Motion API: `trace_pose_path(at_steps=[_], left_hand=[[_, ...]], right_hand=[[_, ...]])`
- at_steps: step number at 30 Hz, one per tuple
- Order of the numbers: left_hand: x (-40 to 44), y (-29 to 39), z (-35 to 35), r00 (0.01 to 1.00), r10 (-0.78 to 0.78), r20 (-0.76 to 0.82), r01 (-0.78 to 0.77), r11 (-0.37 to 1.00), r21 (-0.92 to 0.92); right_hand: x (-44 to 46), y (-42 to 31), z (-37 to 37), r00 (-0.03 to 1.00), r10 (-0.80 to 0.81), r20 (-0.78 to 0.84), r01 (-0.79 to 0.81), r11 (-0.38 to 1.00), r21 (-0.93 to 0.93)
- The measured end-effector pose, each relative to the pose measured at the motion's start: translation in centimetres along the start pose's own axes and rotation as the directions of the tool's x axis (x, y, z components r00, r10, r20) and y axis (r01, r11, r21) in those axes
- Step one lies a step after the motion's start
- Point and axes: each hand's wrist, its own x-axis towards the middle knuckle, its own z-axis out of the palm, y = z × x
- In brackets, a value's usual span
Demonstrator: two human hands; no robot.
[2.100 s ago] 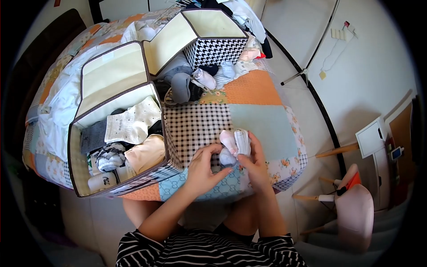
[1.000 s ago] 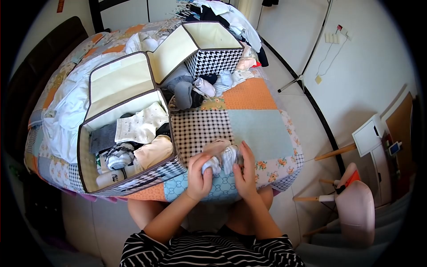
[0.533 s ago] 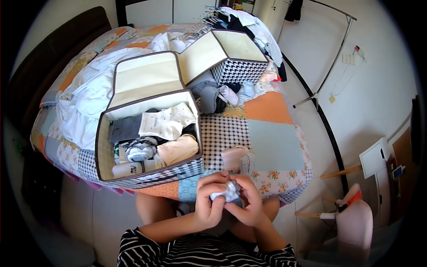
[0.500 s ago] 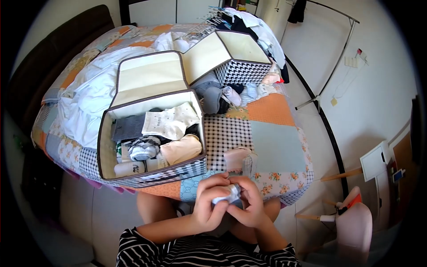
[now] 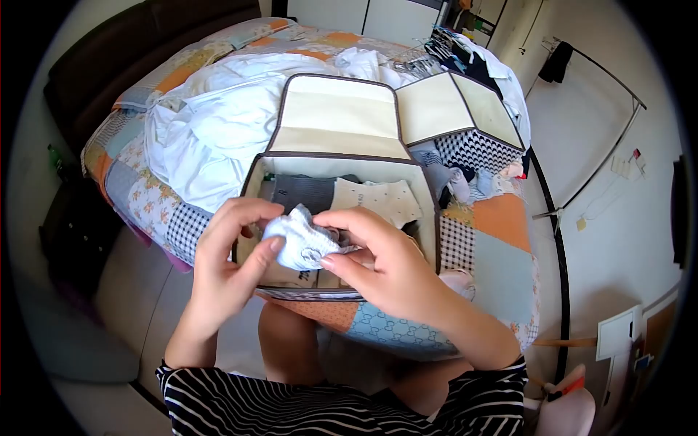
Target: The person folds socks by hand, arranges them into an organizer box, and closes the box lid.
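Observation:
A folded light blue-and-white sock (image 5: 302,241) with a small dark print is held above the open storage box (image 5: 256,185). My right hand (image 5: 389,265) pinches it between thumb and fingers on its right side. My left hand (image 5: 222,254) curves round its left edge, thumb and fingertips against the cloth. Inside the box below lie a dark grey sock (image 5: 305,192) and a cream dotted sock (image 5: 378,203). More socks in the box are partly hidden by my hands.
Behind stands a second open box (image 5: 476,150) with a houndstooth side, with several socks (image 5: 459,185) beside it. White bedding (image 5: 218,123) is heaped on the bed at left. A pink sock (image 5: 458,282) lies right of the near box. A metal rack (image 5: 592,167) stands at right.
Both hands have lifted the sock from near my lap up and left, over the near box. My left hand's fingers have spread wider. The view has shifted, so the bed sits further right.

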Motion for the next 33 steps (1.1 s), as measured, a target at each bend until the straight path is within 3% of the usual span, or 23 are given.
trace_pose_path(at_steps=[3, 4, 7, 8, 9, 11, 15, 17, 18, 21, 22, 24, 28, 33], left_hand=[[1.2, -2.0, -0.9, 0.982, -0.187, -0.022, 0.181, 0.970, -0.159], [1.5, -2.8, -1.0, 0.988, -0.156, -0.015, 0.153, 0.981, -0.118], [2.0, -4.2, -1.2, 0.999, -0.048, 0.026, 0.047, 0.998, 0.030], [1.9, -4.4, -1.2, 0.999, -0.010, 0.044, 0.007, 0.997, 0.072], [1.5, -4.5, -1.2, 0.997, 0.026, 0.066, -0.033, 0.993, 0.112], [1.2, -4.0, -1.7, 0.986, 0.078, 0.144, -0.115, 0.956, 0.268], [0.5, -2.1, -2.3, 0.969, 0.010, 0.247, -0.103, 0.925, 0.366], [0.4, -1.9, -2.0, 0.975, 0.017, 0.223, -0.083, 0.953, 0.291], [0.4, -2.0, -1.8, 0.980, 0.006, 0.200, -0.057, 0.967, 0.249], [0.4, -2.2, -1.6, 0.988, -0.002, 0.154, -0.039, 0.964, 0.264], [0.4, -2.2, -1.6, 0.990, 0.001, 0.143, -0.043, 0.956, 0.292], [0.2, -2.5, -2.1, 0.962, -0.028, 0.271, -0.069, 0.937, 0.342], [0.2, -1.5, -2.5, 0.921, 0.010, 0.388, -0.161, 0.920, 0.358], [0.2, -0.5, -1.7, 0.957, 0.015, 0.291, -0.110, 0.943, 0.314]], right_hand=[[3.2, 0.4, 0.6, 0.989, 0.120, 0.088, -0.125, 0.990, 0.060], [3.7, 0.7, 1.2, 0.997, 0.069, 0.021, -0.069, 0.998, 0.015], [4.8, 1.9, 2.0, 0.989, 0.134, -0.057, -0.144, 0.960, -0.242], [4.7, 2.5, 2.4, 0.995, 0.014, -0.094, -0.055, 0.893, -0.446], [4.6, 1.8, 2.4, 0.996, 0.040, -0.075, -0.073, 0.853, -0.517], [4.3, 2.6, 2.4, 0.983, -0.180, -0.026, 0.124, 0.771, -0.625], [4.1, 1.8, 2.7, 0.995, 0.031, 0.091, 0.000, 0.947, -0.322], [4.5, 2.0, 3.1, 0.990, 0.080, 0.120, -0.046, 0.964, -0.262], [4.5, 2.5, 3.5, 0.994, 0.000, 0.110, 0.017, 0.987, -0.159], [4.8, 3.0, 4.3, 0.994, -0.107, 0.035, 0.113, 0.965, -0.236], [4.7, 3.0, 4.3, 0.993, -0.109, 0.038, 0.115, 0.931, -0.348], [4.3, 2.9, 4.1, 0.993, -0.109, 0.043, 0.114, 0.823, -0.557], [3.7, 2.8, 3.9, 0.984, -0.176, 0.014, 0.158, 0.839, -0.520], [2.6, 2.4, 2.7, 0.977, -0.185, -0.101, 0.140, 0.929, -0.343]])
